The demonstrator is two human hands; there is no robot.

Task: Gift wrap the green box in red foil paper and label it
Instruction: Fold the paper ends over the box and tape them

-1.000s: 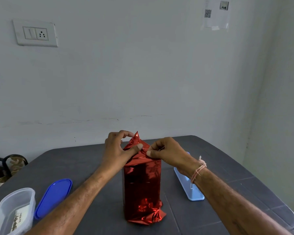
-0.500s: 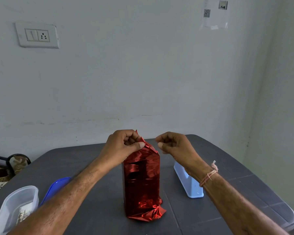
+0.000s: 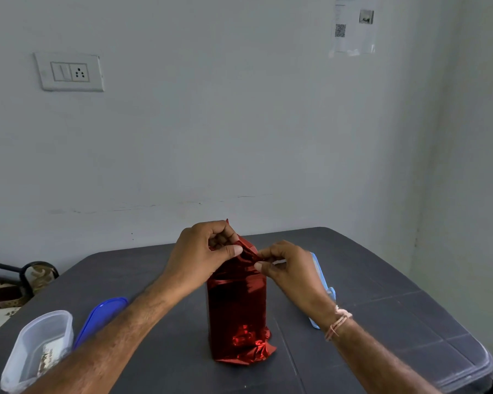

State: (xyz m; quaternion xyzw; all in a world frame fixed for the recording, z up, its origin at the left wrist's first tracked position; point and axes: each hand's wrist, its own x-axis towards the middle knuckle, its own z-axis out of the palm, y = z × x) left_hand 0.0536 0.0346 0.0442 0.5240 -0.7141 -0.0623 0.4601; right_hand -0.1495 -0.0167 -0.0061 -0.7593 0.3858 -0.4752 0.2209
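A tall box wrapped in red foil paper [image 3: 236, 308] stands upright in the middle of the dark table [image 3: 382, 294]; no green shows. Its foil is crumpled at the bottom and gathered into a peak at the top. My left hand [image 3: 202, 251] grips the gathered foil at the top from the left, thumb pressed on the fold. From the right, my right hand [image 3: 285, 265] pinches the foil's top edge between thumb and forefinger, with a small pale strip, perhaps tape, at its fingertips.
A light blue tape dispenser [image 3: 322, 282] stands just right of the box, partly behind my right wrist. At the front left lie a clear plastic container [image 3: 40, 345] and its blue lid [image 3: 100, 317]. The table's edge runs close on the right.
My right hand had lifted off the foil half a second ago and has come back to pinch the top edge. The left hand has kept its hold on the gathered foil.
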